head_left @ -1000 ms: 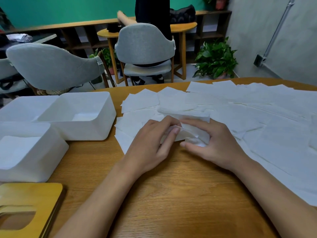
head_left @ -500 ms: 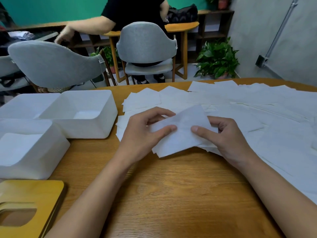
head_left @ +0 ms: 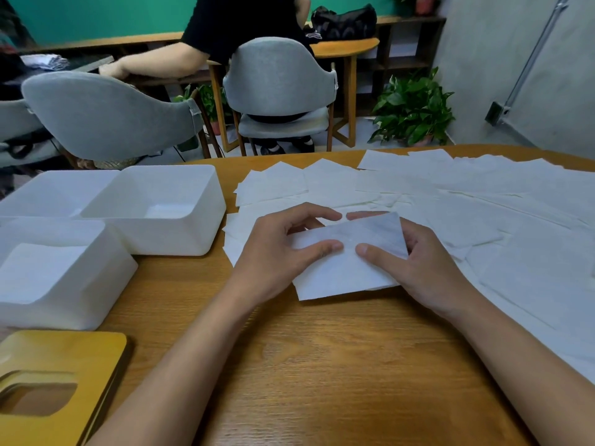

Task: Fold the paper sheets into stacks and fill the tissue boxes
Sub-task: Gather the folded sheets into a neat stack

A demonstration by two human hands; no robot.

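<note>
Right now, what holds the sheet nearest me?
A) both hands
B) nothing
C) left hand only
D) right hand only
A: the left hand and the right hand each pinch the paper sheet, thumbs on its near face, fingers behind.

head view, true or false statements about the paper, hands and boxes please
1. The left hand and right hand both pinch the paper sheet. True.
2. The yellow lid sits on top of a box. False: it lies on the table, in front of the nearest white box.
3. Loose sheets lie spread over the table's right side. True.
4. The held sheet is inside a box. False: it is over the table, outside the boxes.
</note>
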